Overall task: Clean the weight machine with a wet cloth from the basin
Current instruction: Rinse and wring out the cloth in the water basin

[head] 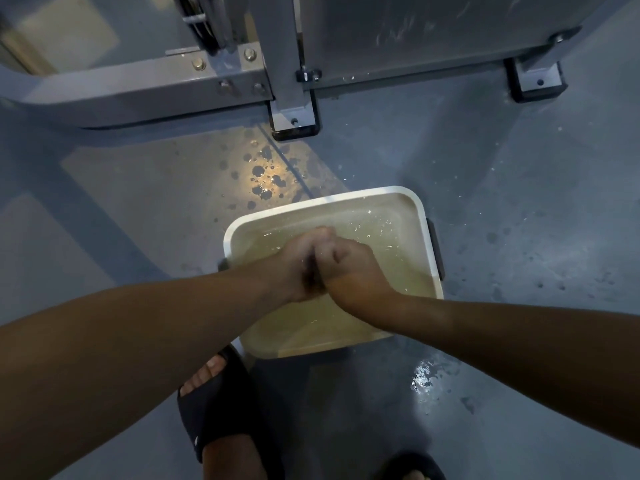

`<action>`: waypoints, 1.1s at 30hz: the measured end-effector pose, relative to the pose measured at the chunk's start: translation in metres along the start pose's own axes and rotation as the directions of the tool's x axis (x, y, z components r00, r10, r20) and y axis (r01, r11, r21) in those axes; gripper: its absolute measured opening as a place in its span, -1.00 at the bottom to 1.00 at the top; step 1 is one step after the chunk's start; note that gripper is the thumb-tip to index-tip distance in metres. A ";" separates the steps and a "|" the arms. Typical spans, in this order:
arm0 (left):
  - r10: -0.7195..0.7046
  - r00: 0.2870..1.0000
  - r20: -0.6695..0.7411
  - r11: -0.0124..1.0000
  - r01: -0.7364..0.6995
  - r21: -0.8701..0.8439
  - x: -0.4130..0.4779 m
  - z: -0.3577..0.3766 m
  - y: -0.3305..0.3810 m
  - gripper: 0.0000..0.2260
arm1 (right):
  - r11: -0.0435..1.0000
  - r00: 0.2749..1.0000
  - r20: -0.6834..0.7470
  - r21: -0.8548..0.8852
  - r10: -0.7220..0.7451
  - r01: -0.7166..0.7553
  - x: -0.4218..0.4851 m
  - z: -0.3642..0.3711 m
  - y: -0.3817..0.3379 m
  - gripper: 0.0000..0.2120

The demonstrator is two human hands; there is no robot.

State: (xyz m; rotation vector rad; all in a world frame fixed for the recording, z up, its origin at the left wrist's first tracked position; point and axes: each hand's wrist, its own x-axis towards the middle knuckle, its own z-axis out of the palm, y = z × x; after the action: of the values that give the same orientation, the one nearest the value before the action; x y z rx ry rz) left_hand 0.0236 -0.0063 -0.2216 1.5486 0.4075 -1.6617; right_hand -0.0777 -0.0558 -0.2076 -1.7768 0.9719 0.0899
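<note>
Both hands meet over the basin point(424, 216), wringing.
The left hand point(294, 265) and right hand point(346, 265) press together above the murky water, fingers curled and clamped on a dark sliver of cloth point(312, 277) that barely shows between them. The basin sits on the wet floor point(519, 202), near the machine point(287, 64). I'd twist the fists in opposite ways, low over the water so drips land inside, and stop while the cloth is damp rather than dripping, since puddles lie near the sandal point(214, 410).
</note>
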 end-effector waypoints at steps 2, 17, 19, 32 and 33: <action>0.003 1.000 -0.023 1.000 -0.003 0.015 0.005 0.012 -0.002 -0.60 | 0.990 0.994 -0.033 -0.086 0.106 -0.109 0.013 -0.006 0.004 -0.56; 0.106 0.993 -0.051 0.993 -0.102 0.066 -0.011 0.018 0.009 -0.63 | 0.998 0.987 -0.152 -0.021 0.059 -0.063 0.012 -0.009 -0.003 -0.47; 0.124 0.991 -0.050 0.992 -0.123 0.019 -0.012 0.012 0.013 -0.61 | 0.990 0.992 -0.091 -0.119 -0.092 0.081 0.004 -0.010 -0.005 -0.49; 0.191 0.929 -0.317 0.928 -0.065 0.368 0.006 -0.021 -0.014 -0.77 | 0.905 0.969 0.017 -0.362 0.246 -0.223 0.023 -0.018 0.051 -0.73; 0.176 0.929 -0.325 0.931 -0.051 0.361 0.007 -0.020 -0.013 -0.77 | 0.918 0.958 0.040 -0.299 0.284 -0.259 0.025 -0.015 0.050 -0.67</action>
State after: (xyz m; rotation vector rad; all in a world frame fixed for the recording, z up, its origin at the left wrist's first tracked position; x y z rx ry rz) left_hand 0.0277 0.0136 -0.2354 2.1072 0.2042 -1.4144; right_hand -0.0984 -0.0877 -0.2510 -1.8737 1.1880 0.5031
